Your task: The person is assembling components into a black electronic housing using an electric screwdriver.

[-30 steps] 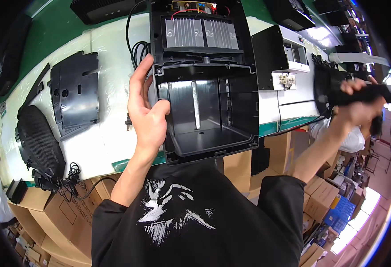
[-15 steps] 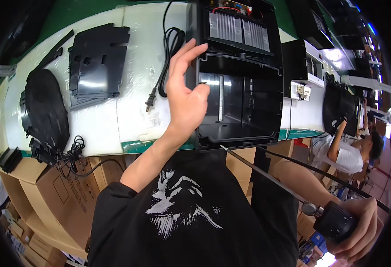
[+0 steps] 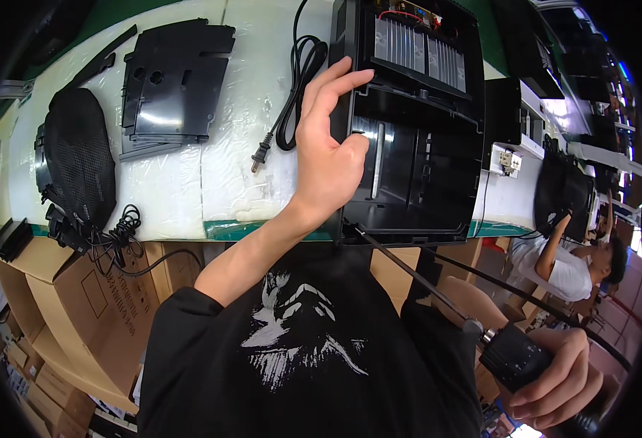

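Note:
A black plastic housing (image 3: 416, 237) lies open side up on the table in front of me, with finned metal heat sinks (image 3: 419, 55) in its far part. My left hand (image 3: 328, 164) grips the housing's left wall, its fingertips over the rim and the thumb hooked on the wall nearer me. At lower right, my right hand (image 3: 565, 379) is closed round a black power screwdriver (image 3: 514, 356). Its long thin shaft (image 3: 416, 274) points up and left, and the tip is at the housing's near left corner. Whether the tip touches a screw there is too small to tell.
Left of the housing lie a coiled black power cord (image 3: 299, 95), flat black panels (image 3: 178, 80) and a black mesh-covered part (image 3: 80, 160) with cables. Cardboard boxes (image 3: 94, 314) stand below the table's edge. Another person (image 3: 565, 263) sits at the right. A dark cable runs beside the screwdriver.
The screwdriver has moved up and left, bringing its tip onto the housing's near left corner. My left hand keeps its hold on the wall. The whole view has shifted slightly.

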Demonstrator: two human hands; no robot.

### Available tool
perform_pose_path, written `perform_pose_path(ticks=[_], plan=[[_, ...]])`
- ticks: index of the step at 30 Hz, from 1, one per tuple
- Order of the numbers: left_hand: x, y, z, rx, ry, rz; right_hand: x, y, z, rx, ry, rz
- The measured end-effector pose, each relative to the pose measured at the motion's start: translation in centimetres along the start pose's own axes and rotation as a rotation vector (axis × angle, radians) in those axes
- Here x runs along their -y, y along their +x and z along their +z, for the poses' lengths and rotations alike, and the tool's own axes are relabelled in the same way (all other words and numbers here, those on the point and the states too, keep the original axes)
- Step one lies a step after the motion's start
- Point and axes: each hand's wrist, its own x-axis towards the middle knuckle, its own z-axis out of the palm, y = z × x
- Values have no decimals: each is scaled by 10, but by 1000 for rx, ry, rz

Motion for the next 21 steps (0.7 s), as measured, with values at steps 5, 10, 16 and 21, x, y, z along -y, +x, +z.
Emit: perform_pose_path(ticks=[5, 10, 16, 21], plan=[[-6, 3, -2, 1, 30, -30, -18, 9, -2, -28, -142, 27], [-7, 2, 0, 11, 27, -37, -20, 3, 8, -71, -89, 77], [-6, 3, 5, 39, 7, -29, -18, -22, 3, -29, -255, 54], [-7, 1, -2, -27, 6, -43, -38, -34, 10, -93, -493, 228]])
